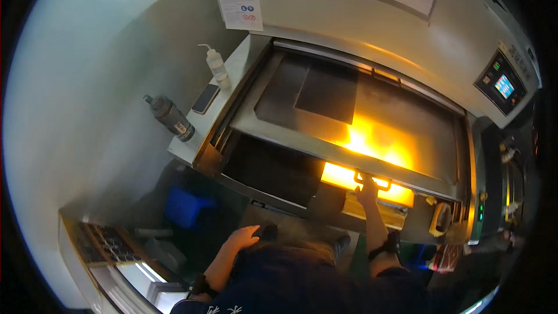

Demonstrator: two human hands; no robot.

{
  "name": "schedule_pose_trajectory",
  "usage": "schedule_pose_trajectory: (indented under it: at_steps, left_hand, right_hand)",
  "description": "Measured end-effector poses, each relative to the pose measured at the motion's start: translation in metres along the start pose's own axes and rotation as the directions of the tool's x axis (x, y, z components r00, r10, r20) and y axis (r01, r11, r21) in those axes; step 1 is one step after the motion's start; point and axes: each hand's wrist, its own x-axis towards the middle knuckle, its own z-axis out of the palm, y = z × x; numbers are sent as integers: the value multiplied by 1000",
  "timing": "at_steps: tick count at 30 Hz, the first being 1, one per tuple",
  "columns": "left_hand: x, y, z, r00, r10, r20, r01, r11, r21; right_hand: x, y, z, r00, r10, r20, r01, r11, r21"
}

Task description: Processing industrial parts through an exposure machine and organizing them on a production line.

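My right hand is closed round the dark handle on the front edge of a large metal frame with a glassy panel. Bright yellow light glows below that handle and reflects on the panel. Two dark rectangular sheets show at the panel's left part. My left hand hangs in front of my body with its fingers stretched out, holding nothing. Under the frame's front edge lies a light-coloured block, partly covered by my right hand and wrist.
On the white ledge at left stand a dark drink bottle and a wash bottle, with a phone between them. A yellowish handled tool lies at the right. A control panel is further right; a blue bin sits low left.
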Motion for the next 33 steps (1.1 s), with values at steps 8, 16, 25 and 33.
schedule_pose_trajectory:
  at_steps: [8, 16, 25, 33]
  left_hand:
    - [-36, -51, -90, 995, 42, -92, -71, 940, -333]
    - [40, -13, -96, 929, 303, 211, -184, 876, -446]
    - [63, 149, -184, 593, 450, -668, -768, 66, -637]
    - [49, 230, -256, 552, 268, -790, -773, -192, -605]
  right_hand:
    - [-75, -46, 3, 708, 465, 531, -315, 882, -351]
    - [-161, -120, -103, 874, 374, 312, -216, 872, -440]
    - [-110, -199, -284, 899, 97, -428, -203, 956, -210]
    - [-18, -226, -119, 900, -421, -111, 429, 815, 389]
